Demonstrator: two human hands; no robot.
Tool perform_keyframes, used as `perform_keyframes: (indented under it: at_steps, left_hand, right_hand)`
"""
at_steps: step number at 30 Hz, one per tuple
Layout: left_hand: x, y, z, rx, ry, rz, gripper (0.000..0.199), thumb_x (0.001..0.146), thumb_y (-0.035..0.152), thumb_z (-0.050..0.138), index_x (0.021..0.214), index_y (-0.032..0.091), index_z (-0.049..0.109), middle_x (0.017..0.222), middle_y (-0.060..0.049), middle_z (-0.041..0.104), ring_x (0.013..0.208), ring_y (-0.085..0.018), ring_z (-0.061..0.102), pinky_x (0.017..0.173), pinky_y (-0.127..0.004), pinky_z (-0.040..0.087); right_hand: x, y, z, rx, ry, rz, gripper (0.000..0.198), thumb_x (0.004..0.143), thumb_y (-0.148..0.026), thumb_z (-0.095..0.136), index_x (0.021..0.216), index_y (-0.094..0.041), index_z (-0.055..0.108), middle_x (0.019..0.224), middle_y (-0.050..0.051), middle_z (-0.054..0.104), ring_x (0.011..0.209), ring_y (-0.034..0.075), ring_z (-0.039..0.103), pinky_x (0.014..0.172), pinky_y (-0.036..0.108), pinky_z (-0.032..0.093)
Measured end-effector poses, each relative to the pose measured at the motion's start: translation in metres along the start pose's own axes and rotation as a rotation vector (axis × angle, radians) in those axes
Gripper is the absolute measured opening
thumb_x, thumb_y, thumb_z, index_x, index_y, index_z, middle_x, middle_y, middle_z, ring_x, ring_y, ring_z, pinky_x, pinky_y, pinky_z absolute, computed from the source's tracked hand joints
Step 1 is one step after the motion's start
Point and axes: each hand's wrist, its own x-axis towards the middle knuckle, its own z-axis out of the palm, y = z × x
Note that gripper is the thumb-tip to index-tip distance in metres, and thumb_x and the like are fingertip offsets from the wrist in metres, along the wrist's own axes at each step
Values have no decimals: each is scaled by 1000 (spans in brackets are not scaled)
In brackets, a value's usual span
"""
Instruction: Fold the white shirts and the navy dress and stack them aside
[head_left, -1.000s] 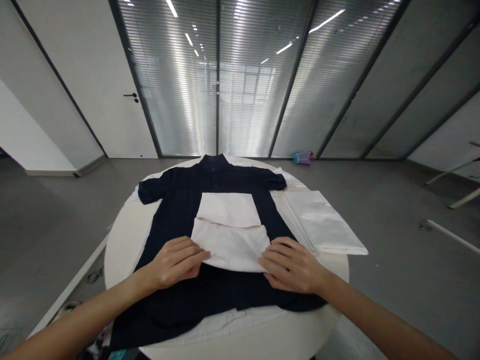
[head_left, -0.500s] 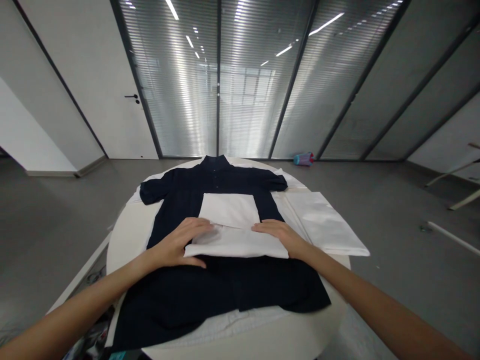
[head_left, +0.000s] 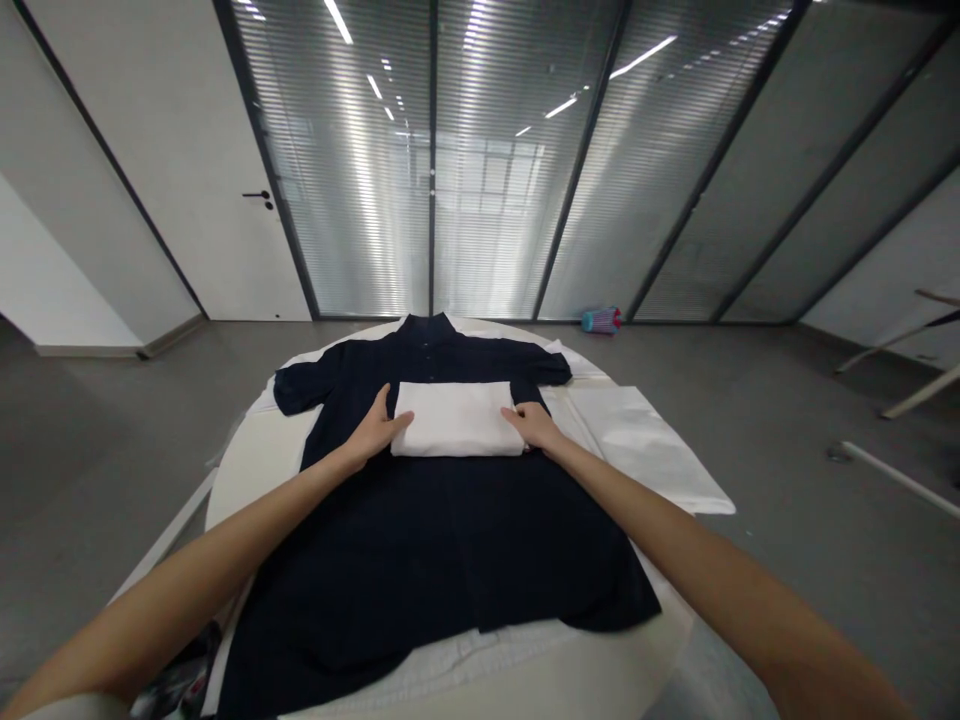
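Note:
A white cloth [head_left: 456,422], folded into a flat rectangle, lies over the chest of a dark navy short-sleeved shirt [head_left: 450,540]. My left hand [head_left: 375,428] holds its left edge, the thumb on top and the fingers at the side. At the right edge my right hand [head_left: 532,424] grips it in the same way, with the fingertips partly hidden. The shirt is spread out with its collar at the far end. Its sleeves stretch to both sides.
Beneath the shirt is a round white table [head_left: 600,665] with more white fabric [head_left: 637,440] hanging over its right edge. A blue and red container [head_left: 601,320] lies on the floor by the glass partition. Pale furniture legs [head_left: 900,480] stand at right.
The near part of the white cloth has been folded away from me onto the far part, making a smaller rectangle. Both hands have moved forward and now grip its side edges.

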Motion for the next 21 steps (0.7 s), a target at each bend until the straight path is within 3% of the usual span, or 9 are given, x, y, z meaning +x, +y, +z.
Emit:
perform_keyframes:
  at_steps: [3,7,11,14,17,19,21]
  left_hand:
    - [-6,-2,1,-35,-12,24,92,84,41,70,158,16,22,103,-11,69,74,-21,65,69,-33,52]
    - [-9,-9,3,196,45,137,81,86,44,66,154,17,31,71,0,61,61,-20,60,63,-30,47]
    - [-6,-11,1,338,66,144,65,85,43,65,142,20,44,69,3,58,65,-20,62,66,-31,48]
    - [-5,-3,-5,395,132,231,62,82,45,69,134,19,50,88,-4,62,75,-22,65,73,-34,52]
    - [2,19,-2,530,241,525,51,88,42,63,132,19,56,128,-15,55,112,-28,61,95,-41,50]
    - [13,34,8,657,138,709,42,96,41,50,132,21,59,144,-14,49,136,-30,46,110,-46,39]
    - [29,42,21,777,-87,759,43,101,41,38,134,23,60,149,-10,50,146,-28,34,118,-48,27]
  right_hand:
    - [3,1,1,-42,34,22,29,95,-35,57,72,-17,60,69,5,67,63,19,65,57,24,43]
    - [-3,-1,4,-108,91,42,24,97,-38,54,91,-18,65,99,12,71,96,25,67,75,29,47]
    - [-13,-4,0,-157,99,82,31,95,-41,55,116,-19,63,107,14,70,104,31,65,84,38,48]
    - [-20,-11,-8,-250,192,3,52,92,-38,57,140,-19,49,119,16,66,111,33,63,91,44,48]
    - [-19,-28,-11,-345,310,-287,54,97,-32,48,149,-19,44,143,16,52,131,31,50,105,44,41]
    - [-12,-41,-4,-391,263,-466,51,101,-38,38,149,-21,46,155,13,41,144,30,36,114,45,32]
    - [1,-49,8,-447,114,-528,56,104,-45,29,152,-21,43,161,11,35,149,31,26,119,49,22]
